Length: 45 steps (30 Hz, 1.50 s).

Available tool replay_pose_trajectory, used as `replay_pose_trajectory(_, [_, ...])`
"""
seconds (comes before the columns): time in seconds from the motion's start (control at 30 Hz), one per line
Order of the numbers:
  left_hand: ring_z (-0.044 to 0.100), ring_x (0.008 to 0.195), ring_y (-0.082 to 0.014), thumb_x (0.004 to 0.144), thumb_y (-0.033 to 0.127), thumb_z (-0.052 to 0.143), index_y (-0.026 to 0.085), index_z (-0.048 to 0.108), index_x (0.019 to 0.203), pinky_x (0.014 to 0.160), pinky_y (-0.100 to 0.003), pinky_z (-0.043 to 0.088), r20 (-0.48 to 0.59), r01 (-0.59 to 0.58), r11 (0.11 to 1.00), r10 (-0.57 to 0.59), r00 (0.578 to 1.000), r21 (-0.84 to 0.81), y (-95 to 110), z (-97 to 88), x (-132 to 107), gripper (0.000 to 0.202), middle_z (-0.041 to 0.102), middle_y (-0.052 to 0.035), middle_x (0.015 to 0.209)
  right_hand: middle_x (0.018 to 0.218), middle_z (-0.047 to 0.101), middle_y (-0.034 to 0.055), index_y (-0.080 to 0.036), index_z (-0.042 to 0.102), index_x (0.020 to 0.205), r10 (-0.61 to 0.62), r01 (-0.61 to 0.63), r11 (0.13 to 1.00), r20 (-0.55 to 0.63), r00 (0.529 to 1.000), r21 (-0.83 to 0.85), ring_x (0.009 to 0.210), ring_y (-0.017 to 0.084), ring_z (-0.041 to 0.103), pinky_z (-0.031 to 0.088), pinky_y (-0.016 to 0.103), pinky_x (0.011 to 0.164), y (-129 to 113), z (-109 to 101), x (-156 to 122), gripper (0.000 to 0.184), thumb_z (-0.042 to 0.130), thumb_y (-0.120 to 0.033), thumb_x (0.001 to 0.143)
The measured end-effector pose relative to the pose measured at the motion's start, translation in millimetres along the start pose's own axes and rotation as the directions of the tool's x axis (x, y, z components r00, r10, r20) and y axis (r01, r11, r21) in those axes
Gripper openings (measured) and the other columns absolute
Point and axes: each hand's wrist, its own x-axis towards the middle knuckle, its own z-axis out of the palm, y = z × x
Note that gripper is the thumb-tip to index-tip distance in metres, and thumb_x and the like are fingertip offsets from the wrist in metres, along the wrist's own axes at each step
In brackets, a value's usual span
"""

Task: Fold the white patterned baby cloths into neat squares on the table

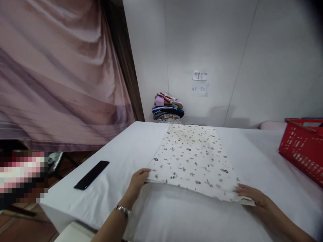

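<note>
A white cloth printed with small grey and tan figures lies stretched over the white-covered table, reaching from its far edge towards me. My left hand pinches the near left corner of this cloth; a silver band sits on that wrist. At the near right corner, my right hand grips the edge, thumb on top and the other fingers partly hidden beneath. Between my hands the near edge is lifted a little off the table and slants down to the right. Some brownish marks show near the cloth's far end.
A black flat slab lies on the table at left. A red plastic basket stands at right. Folded fabrics are piled beyond the far edge, below paper notes on the wall. A pink curtain hangs at left.
</note>
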Motion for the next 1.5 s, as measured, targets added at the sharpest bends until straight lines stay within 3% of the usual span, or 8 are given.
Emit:
replay_pose_trajectory(0.2, [0.06, 0.078, -0.021, 0.071, 0.018, 0.05, 0.018, 0.067, 0.083, 0.069, -0.028, 0.043, 0.068, -0.219, 0.752, 0.226, 0.972, 0.622, -12, 1.2, -1, 0.021, 0.067, -0.005, 0.079, 0.108, 0.066, 0.0084, -0.024, 0.07, 0.096, 0.03, -0.028, 0.999, 0.046, 0.998, -0.035, 0.114, 0.026, 0.052, 0.045, 0.043, 0.095, -16, 1, -6, 0.038, 0.052, -0.053, 0.08])
replay_pose_trajectory(0.47, [0.053, 0.104, -0.0257, 0.084, 0.026, 0.044, 0.019, 0.065, 0.098, 0.085, -0.035, 0.041, 0.19, -0.358, 0.478, 0.363, 0.912, 0.803, -15, 3.9, -21, 0.027, 0.056, -0.0112, 0.117, 0.125, 0.056, 0.0064, -0.021, 0.061, 0.115, -0.007, 0.024, 0.985, 0.098, 0.995, -0.17, 0.128, 0.023, 0.037, 0.036, 0.041, 0.103, -19, 1, -24, 0.037, 0.045, -0.037, 0.084])
replay_pose_trajectory(0.63, [0.034, 0.126, -0.0281, 0.084, 0.034, 0.053, 0.022, 0.063, 0.107, 0.105, -0.043, 0.025, 0.419, -0.635, 0.275, 0.557, 0.717, 0.722, -26, 15.3, -45, 0.028, 0.043, -0.0097, 0.136, 0.136, 0.046, 0.0039, -0.025, 0.053, 0.125, -0.052, 0.09, 0.923, 0.111, 0.992, -0.374, 0.131, 0.027, 0.031, 0.031, 0.049, 0.103, -39, 10, -29, 0.046, 0.046, -0.034, 0.08])
replay_pose_trajectory(0.77, [0.041, 0.12, -0.0251, 0.082, 0.028, 0.057, 0.022, 0.062, 0.107, 0.101, -0.042, 0.029, 0.614, -0.821, 0.182, 0.581, 0.534, 0.541, -33, 49.4, -54, 0.026, 0.05, -0.0087, 0.128, 0.131, 0.051, 0.0055, -0.026, 0.056, 0.121, -0.099, 0.159, 0.883, 0.155, 0.983, -0.441, 0.125, 0.029, 0.039, 0.031, 0.052, 0.101, -72, 35, -14, 0.041, 0.045, -0.038, 0.083])
replay_pose_trajectory(0.93, [0.051, 0.103, -0.0203, 0.084, 0.025, 0.055, 0.022, 0.064, 0.099, 0.09, -0.037, 0.038, 0.712, -0.904, 0.096, 0.583, 0.391, 0.417, -32, 90.5, -47, 0.017, 0.061, -0.0051, 0.107, 0.114, 0.061, 0.0081, -0.023, 0.065, 0.106, -0.159, 0.192, 0.87, 0.109, 0.981, -0.455, 0.106, 0.026, 0.053, 0.042, 0.044, 0.09, -93, 66, 16, 0.031, 0.044, -0.037, 0.088])
replay_pose_trajectory(1.27, [0.054, 0.086, -0.0154, 0.09, 0.025, 0.044, 0.02, 0.065, 0.085, 0.078, -0.03, 0.042, 0.714, -0.905, 0.252, 0.556, 0.426, 0.343, -23, 102.4, -32, 0.022, 0.064, -0.0017, 0.091, 0.096, 0.063, 0.0058, -0.025, 0.067, 0.095, 0.027, 0.009, 0.968, 0.138, 0.99, -0.252, 0.088, 0.02, 0.056, 0.048, 0.032, 0.072, -98, 58, 31, 0.032, 0.037, -0.038, 0.091])
replay_pose_trajectory(1.4, [0.054, 0.085, -0.0151, 0.091, 0.025, 0.042, 0.02, 0.064, 0.088, 0.076, -0.029, 0.042, 0.717, -0.917, 0.189, 0.576, 0.393, 0.351, -18, 104.6, -29, 0.022, 0.064, -0.0023, 0.09, 0.088, 0.064, 0.0043, -0.025, 0.068, 0.087, 0.038, 0.0, 0.968, 0.149, 0.988, -0.251, 0.081, 0.019, 0.057, 0.048, 0.03, 0.068, -103, 53, 39, 0.032, 0.038, -0.038, 0.091])
replay_pose_trajectory(1.5, [0.053, 0.089, -0.0159, 0.092, 0.024, 0.04, 0.019, 0.062, 0.093, 0.076, -0.03, 0.041, 0.66, -0.907, 0.094, 0.655, 0.367, 0.411, -16, 107.1, -29, 0.023, 0.063, -0.0034, 0.094, 0.092, 0.064, 0.0056, -0.024, 0.067, 0.092, -0.065, 0.044, 0.939, -0.049, 0.997, -0.341, 0.086, 0.02, 0.057, 0.047, 0.031, 0.07, -105, 52, 43, 0.028, 0.041, -0.033, 0.091])
